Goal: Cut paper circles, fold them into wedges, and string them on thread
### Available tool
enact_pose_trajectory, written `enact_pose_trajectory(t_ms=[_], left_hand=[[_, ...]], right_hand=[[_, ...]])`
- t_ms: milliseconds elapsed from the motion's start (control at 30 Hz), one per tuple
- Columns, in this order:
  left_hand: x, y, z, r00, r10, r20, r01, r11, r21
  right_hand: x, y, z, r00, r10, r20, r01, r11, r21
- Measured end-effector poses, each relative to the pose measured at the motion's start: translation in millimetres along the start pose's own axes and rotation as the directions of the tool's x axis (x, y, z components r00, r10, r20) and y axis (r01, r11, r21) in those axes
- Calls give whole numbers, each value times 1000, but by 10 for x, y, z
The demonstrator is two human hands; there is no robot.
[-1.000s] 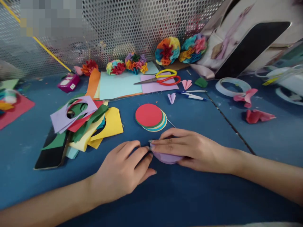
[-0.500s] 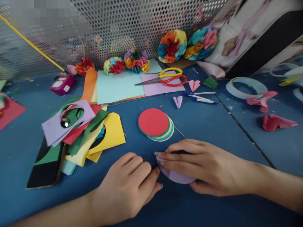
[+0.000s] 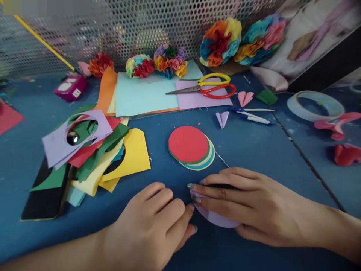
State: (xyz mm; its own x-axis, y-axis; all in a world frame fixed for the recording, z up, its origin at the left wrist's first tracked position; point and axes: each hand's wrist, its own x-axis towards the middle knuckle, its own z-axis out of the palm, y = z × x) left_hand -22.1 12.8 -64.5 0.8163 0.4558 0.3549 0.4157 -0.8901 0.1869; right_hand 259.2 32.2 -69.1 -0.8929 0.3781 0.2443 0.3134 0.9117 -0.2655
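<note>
My right hand (image 3: 239, 203) lies over a purple paper circle (image 3: 218, 218), its fingers stretched close together on top and one finger at the lower edge. Part of the circle is hidden under the hand. My left hand (image 3: 155, 222) has its fingers curled in; its index fingertip meets the circle's left edge, with the thumb just below. Nothing shows between those two tips. Beyond the hands lies a fanned stack of paper circles (image 3: 188, 143), red on top, with green, yellow and blue edges below. A thin pale sliver (image 3: 222, 159) runs from the stack towards my right hand.
Paper offcuts (image 3: 105, 126) lie over a black phone (image 3: 42, 205) on the left. Scissors (image 3: 203, 86) rest on paper sheets (image 3: 149, 94). Pens (image 3: 255, 114) and a tape roll (image 3: 316, 105) are to the right. Paper flowers (image 3: 221, 43) stand along the perforated metal panel (image 3: 158, 22).
The view has shifted slightly, so the table things appear displaced. Both hands keep nearly the same pose at the purple circle.
</note>
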Motion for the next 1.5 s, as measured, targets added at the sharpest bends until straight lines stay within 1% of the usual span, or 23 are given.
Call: enact_pose_trajectory(t_ms=[200,400,800,900,1000,1067,1167,1267,1367,1433,1500], left_hand=[[5,18,-5,1000,2,-13,-2,1000,9],[13,20,-6,1000,-6,-13,7,1000,14],[28,18,-5,1000,-1,-10,1,1000,27],[4,22,-29,1000,-9,-13,9,1000,9],[-15,26,-70,999,-16,-39,14,999,-34],[-7,27,-89,999,-12,-53,10,999,-34],[25,23,-82,1000,6,-25,-6,1000,2],[47,19,-45,1000,24,7,-24,999,29],[44,20,-12,999,32,23,-32,999,27],[39,26,1,999,34,36,-36,999,34],[35,34,7,998,44,40,-46,997,59]], right_hand=[[12,15,-31,999,10,44,-10,1000,-1],[20,14,-19,999,31,33,-31,1000,-4],[17,-17,-14,999,19,32,-18,999,-31],[15,-27,-17,999,34,35,-33,999,-11],[15,-46,-19,998,52,28,-52,999,6],[23,-63,-22,998,54,16,-54,999,6],[42,-93,-38,997,71,-8,-70,997,11],[50,-114,-63,996,94,-4,-94,995,31],[37,-102,-77,997,77,1,-77,997,28],[27,-73,-77,999,37,-11,-36,999,11],[23,-42,-74,999,-13,-48,12,1000,-9]])
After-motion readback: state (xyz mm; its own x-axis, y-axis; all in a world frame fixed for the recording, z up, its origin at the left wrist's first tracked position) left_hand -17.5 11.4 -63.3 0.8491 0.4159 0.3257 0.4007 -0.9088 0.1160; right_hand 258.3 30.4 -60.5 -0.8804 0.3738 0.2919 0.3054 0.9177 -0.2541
